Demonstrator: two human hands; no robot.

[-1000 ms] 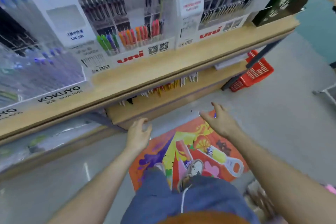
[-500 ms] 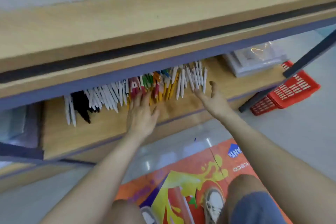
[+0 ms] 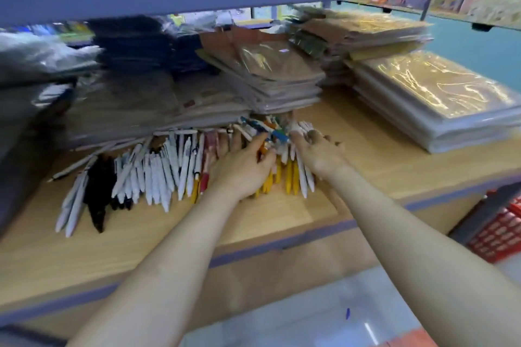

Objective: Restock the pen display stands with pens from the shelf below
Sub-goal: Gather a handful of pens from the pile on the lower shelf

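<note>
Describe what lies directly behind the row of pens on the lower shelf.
Stacks of plastic-wrapped flat packs sit right behind the pens. Whatever lies behind or under the stacks is hidden.

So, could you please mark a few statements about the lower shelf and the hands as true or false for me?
1. Both the left hand and the right hand are on the heap of pens. True.
2. The white pens lie mostly to the left of the left hand. True.
3. The red basket stands on the shelf beside the pens. False: it is off the shelf, lower down at the right edge of the view.
4. The space behind the pens is bare. False: stacks of plastic-wrapped packets fill it.
</note>
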